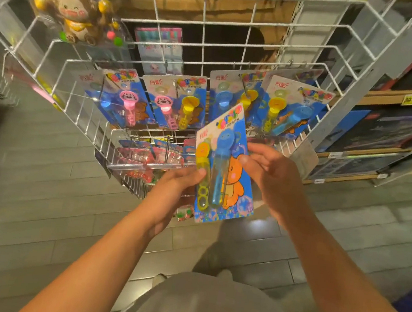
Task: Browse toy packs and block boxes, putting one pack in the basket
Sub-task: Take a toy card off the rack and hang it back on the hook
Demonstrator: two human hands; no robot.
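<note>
The toy pack (225, 168) is held up in front of the wire rack by two hands, tilted slightly, its printed face toward the camera. One blue card is seen, carrying two bubble wands under a clear blister: one blue wand (221, 162) and one yellow wand (201, 173), beside one orange cartoon bear printed on the card.

The white wire rack (251, 38) is the largest thing in view, a grid panel with several wire shelf rails curving around its front. Wooden shelves (399, 95) stacked with dark block boxes (393, 128) are seen at the right; their count cannot be told. A grey tiled floor (42, 188) lies beneath.

On the rack, four hooks of like bubble-wand packs (180, 101) are hung in one row just behind the held pack; how many packs sit on each hook cannot be told. One bagged plush lion (79, 18) is hung at upper left. One pink and blue pack (158, 42) is seen behind the grid. A lower row of red-carded packs (146, 154) is hung below; the number is unclear.

The left hand (172, 190) grips the pack's left edge, thumb laid on the yellow wand. The right hand (272, 173) pinches the right edge, thumb on the card's front.
</note>
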